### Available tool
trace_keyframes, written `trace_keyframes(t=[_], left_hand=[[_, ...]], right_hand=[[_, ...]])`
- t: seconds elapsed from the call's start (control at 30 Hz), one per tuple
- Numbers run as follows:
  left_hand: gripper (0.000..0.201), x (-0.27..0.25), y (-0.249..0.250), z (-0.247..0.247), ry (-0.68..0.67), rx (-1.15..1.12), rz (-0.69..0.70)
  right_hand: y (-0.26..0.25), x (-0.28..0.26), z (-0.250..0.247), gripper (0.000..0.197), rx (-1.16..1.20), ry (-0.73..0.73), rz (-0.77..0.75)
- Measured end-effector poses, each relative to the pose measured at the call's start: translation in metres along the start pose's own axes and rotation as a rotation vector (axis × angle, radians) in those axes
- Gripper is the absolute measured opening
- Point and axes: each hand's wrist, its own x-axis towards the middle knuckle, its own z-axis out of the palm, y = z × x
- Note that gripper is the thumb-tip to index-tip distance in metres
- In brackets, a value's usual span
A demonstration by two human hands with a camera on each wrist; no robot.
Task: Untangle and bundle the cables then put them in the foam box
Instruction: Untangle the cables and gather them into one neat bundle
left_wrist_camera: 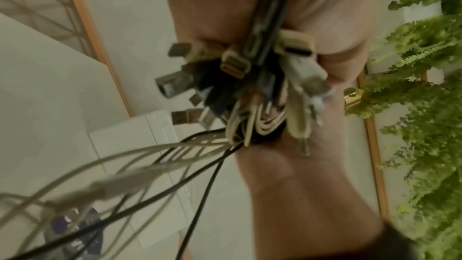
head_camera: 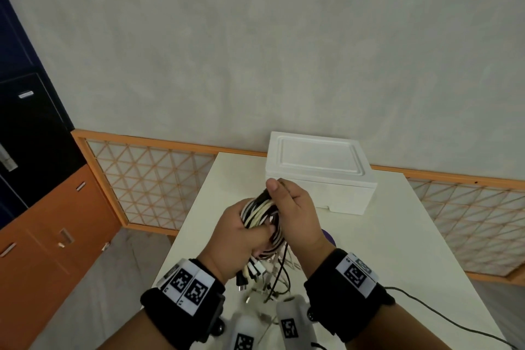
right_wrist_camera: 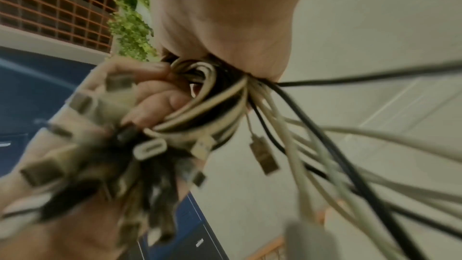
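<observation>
A coil of black and white cables (head_camera: 262, 214) hangs above the white table (head_camera: 383, 236), held by both hands. My left hand (head_camera: 241, 231) grips the coil from the left, fingers curled through it. My right hand (head_camera: 292, 207) wraps round it from the right, thumb up on top. Many USB plugs (left_wrist_camera: 240, 66) bunch out below the left palm, and loose ends (right_wrist_camera: 325, 145) trail down toward the table. The white foam box (head_camera: 319, 172) stands behind the hands at the table's far edge, its lid on.
A thin black cord (head_camera: 443, 315) runs across the table's near right corner. A small purple object (head_camera: 328, 236) peeks out beside my right wrist. An orange lattice rail (head_camera: 159, 176) borders the table behind, and orange and dark cabinets (head_camera: 42, 207) stand to the left.
</observation>
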Motion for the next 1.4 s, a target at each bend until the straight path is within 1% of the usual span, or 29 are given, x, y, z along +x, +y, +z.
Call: trace_keyframes(t=[0.07, 0.1, 0.17, 0.23, 0.3, 0.33, 0.37, 0.4, 0.43, 0.5, 0.53, 0.6, 0.63, 0.73, 0.77, 0.9, 1.0, 1.07, 1.17, 1.23, 1.33, 1.4], left_hand=[[0.006, 0.0, -0.001, 0.0, -0.024, -0.113, -0.027], [0.01, -0.001, -0.002, 0.0, -0.059, -0.18, -0.046], [0.012, -0.002, -0.002, 0.001, -0.141, -0.273, -0.08], [0.009, -0.003, 0.001, 0.002, -0.2, -0.284, -0.082], [0.006, -0.003, 0.002, 0.002, -0.153, -0.26, -0.092], [0.01, -0.002, 0.002, 0.001, -0.113, -0.231, -0.096], [0.011, -0.001, 0.001, 0.0, -0.079, -0.209, -0.102], [0.006, 0.0, 0.0, -0.001, -0.056, -0.2, -0.103], [0.003, 0.0, 0.001, -0.003, -0.025, -0.225, -0.106], [0.016, 0.001, 0.001, -0.007, 0.02, -0.294, -0.119], [0.022, 0.001, 0.001, -0.008, 0.034, -0.314, -0.116], [0.03, 0.001, 0.0, -0.01, 0.036, -0.32, -0.103], [0.03, 0.001, -0.001, -0.01, 0.03, -0.316, -0.101], [0.029, 0.001, -0.003, -0.01, 0.019, -0.309, -0.1], [0.029, 0.001, -0.003, -0.01, 0.024, -0.309, -0.104], [0.025, 0.001, 0.0, -0.008, 0.056, -0.281, -0.1], [0.02, 0.0, 0.006, -0.005, 0.094, -0.273, -0.072], [0.02, 0.001, 0.009, -0.005, 0.121, -0.288, -0.048], [0.03, 0.003, 0.009, -0.001, 0.186, -0.256, -0.032], [0.029, 0.002, 0.008, 0.005, 0.21, -0.234, -0.021], [0.016, -0.001, 0.007, 0.012, 0.185, -0.249, -0.009], [0.018, -0.003, 0.007, 0.013, 0.176, -0.254, -0.021]], right_hand=[[0.005, -0.005, -0.001, 0.061, 0.076, 0.008, 0.065], [0.006, -0.007, -0.002, 0.061, 0.092, 0.03, 0.096], [0.005, -0.007, -0.001, 0.049, 0.074, 0.055, 0.128], [0.003, -0.005, -0.002, 0.048, 0.02, 0.019, 0.132], [0.0, -0.003, -0.005, 0.05, 0.024, -0.032, 0.136], [0.002, -0.003, -0.008, 0.054, 0.049, -0.072, 0.143], [0.005, -0.003, -0.012, 0.057, 0.088, -0.115, 0.162], [0.01, -0.004, -0.016, 0.057, 0.145, -0.155, 0.179], [0.016, -0.006, -0.02, 0.054, 0.236, -0.189, 0.195], [0.029, -0.012, -0.025, 0.046, 0.372, -0.272, 0.21], [0.034, -0.015, -0.026, 0.043, 0.366, -0.31, 0.21], [0.04, -0.022, -0.028, 0.039, 0.321, -0.339, 0.202], [0.041, -0.025, -0.029, 0.039, 0.315, -0.347, 0.199], [0.036, -0.031, -0.033, 0.051, 0.318, -0.408, 0.19], [0.035, -0.032, -0.033, 0.05, 0.302, -0.413, 0.19], [0.036, -0.033, -0.028, 0.037, 0.114, -0.318, 0.192], [0.042, -0.037, -0.024, 0.035, -0.021, -0.282, 0.198], [0.047, -0.042, -0.021, 0.036, -0.181, -0.281, 0.184], [0.051, -0.048, -0.014, 0.032, -0.437, -0.267, 0.113], [0.047, -0.048, -0.009, 0.028, -0.44, -0.246, 0.094], [0.036, -0.047, -0.007, 0.027, -0.389, -0.255, 0.06], [0.03, -0.049, -0.008, 0.025, -0.392, -0.257, 0.039]])
